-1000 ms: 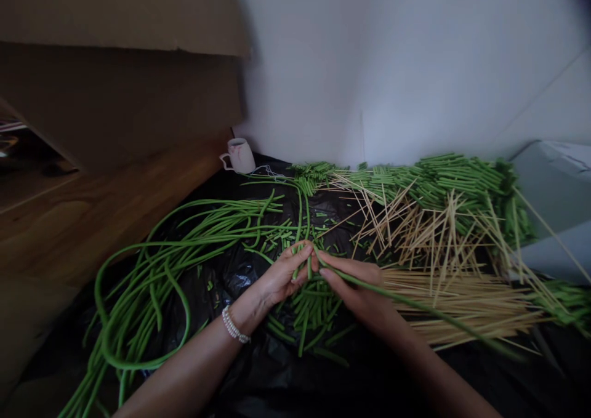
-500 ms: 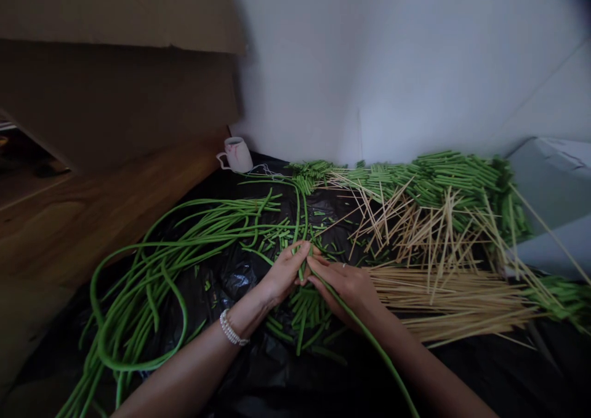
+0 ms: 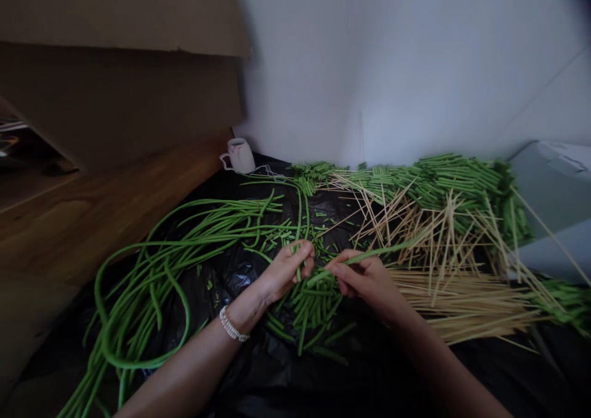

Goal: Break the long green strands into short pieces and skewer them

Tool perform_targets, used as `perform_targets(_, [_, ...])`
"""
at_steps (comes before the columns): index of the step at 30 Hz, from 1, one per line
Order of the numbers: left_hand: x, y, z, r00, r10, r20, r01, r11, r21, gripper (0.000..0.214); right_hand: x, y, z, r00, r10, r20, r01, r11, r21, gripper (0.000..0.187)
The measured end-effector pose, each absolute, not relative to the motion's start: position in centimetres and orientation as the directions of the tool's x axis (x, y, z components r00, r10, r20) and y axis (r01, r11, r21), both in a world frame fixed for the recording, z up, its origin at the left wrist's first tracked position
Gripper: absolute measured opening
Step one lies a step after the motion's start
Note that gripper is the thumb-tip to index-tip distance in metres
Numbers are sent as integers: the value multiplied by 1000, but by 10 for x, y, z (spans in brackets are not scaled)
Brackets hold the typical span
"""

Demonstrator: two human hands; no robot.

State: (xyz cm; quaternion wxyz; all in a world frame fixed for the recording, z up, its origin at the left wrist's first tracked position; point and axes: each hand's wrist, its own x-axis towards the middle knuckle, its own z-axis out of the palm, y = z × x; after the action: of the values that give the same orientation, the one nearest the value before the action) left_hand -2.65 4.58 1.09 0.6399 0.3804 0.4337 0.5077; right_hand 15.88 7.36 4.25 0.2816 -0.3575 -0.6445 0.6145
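Observation:
My left hand [image 3: 289,269], with a beaded bracelet at the wrist, is closed on slender green long beans [image 3: 306,212] that run away from me toward the wall. To its right, my right hand [image 3: 362,276] pinches another long bean [image 3: 385,251] between thumb and fingers; this one stretches off to the right, over the sticks. A small gap separates the two hands. Short bean pieces [image 3: 311,307] lie heaped just below and between them. At the left, a tangle of whole long beans [image 3: 138,282] spreads over black plastic sheeting [image 3: 258,375].
Thin wooden skewers [image 3: 462,301] lie in a bundle at the right, with others crossed loosely behind. Stacked rows of bean pieces [image 3: 452,178] line the white wall [image 3: 369,67]. A white mug [image 3: 241,156] stands at the back, near a cardboard box [image 3: 138,92]. A pale box [image 3: 549,190] is far right.
My hands have moved apart, the right one shifting to the right. The bean in my right hand has swung from hanging toward me to pointing right. My left hand has stayed in place.

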Motion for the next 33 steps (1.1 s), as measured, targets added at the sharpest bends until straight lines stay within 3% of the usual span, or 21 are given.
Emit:
perform_targets(4, [-26, 36, 14, 384, 908, -171, -141, 241, 960, 43, 154, 75, 41, -580, 813, -50, 92, 4, -996, 20])
perform_targets(7, [-26, 34, 17, 478, 857, -192, -93, 267, 959, 38, 153, 77, 41, -585, 810, -54, 61, -22, -998, 21])
perform_targets(11, [-27, 34, 19, 477, 857, -196, -131, 289, 948, 29, 158, 82, 39, -535, 840, -88, 43, -76, -996, 26])
perform_targets(16, [-27, 35, 17, 461, 871, -173, -115, 252, 961, 36, 157, 80, 40, -561, 824, -74, 30, -69, -997, 26])
perform_targets(22, [-26, 36, 13, 349, 913, -211, -125, 269, 955, 32, 157, 79, 41, -504, 862, -47, 31, -36, -999, 24])
perform_targets(26, [-22, 39, 12, 269, 934, -234, -294, 311, 904, 35, 158, 78, 43, -429, 901, 58, 90, 107, -990, 24])
perform_targets(29, [-20, 41, 11, 209, 952, -222, -436, 294, 850, 36, 154, 70, 40, -387, 895, 222, 167, 305, -938, 22])
perform_targets(33, [-21, 44, 11, 143, 969, -203, -516, 248, 820, 39, 145, 59, 23, -497, 716, 490, 246, 658, -712, 31])
